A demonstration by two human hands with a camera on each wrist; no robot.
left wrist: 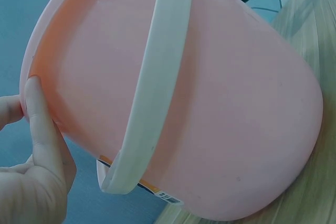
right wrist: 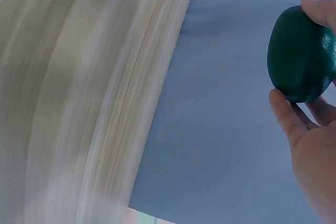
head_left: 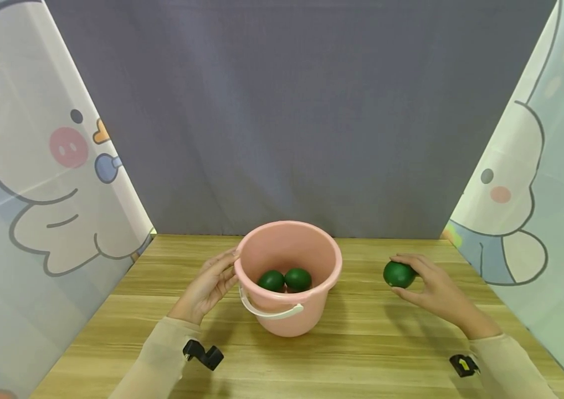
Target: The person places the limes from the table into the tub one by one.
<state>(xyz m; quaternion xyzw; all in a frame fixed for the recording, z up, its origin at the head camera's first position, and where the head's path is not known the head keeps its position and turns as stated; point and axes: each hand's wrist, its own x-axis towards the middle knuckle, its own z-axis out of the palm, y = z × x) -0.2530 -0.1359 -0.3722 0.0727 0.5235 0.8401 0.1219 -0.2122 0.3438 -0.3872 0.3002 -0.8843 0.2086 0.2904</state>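
A pink bucket (head_left: 289,310) with a white handle (head_left: 272,315) stands upright on the wooden table. At its left side my left hand (head_left: 212,282) holds the rim, thumb on top and a finger under the lip, as the left wrist view shows. Two dark green avocados (head_left: 298,280) lie side by side on the bucket's floor. To the right of the bucket, my right hand (head_left: 429,285) pinches a third glossy, dark green avocado (head_left: 398,275) between thumb and fingers, held above the table. The right wrist view shows this avocado (right wrist: 299,56) from the side.
The wooden table (head_left: 372,360) runs back to a dark grey cloth (head_left: 287,111). Cartoon-printed panels (head_left: 37,166) rise on the left and right sides. A small black device (head_left: 203,354) is strapped at the left wrist, another black device (head_left: 463,366) at the right.
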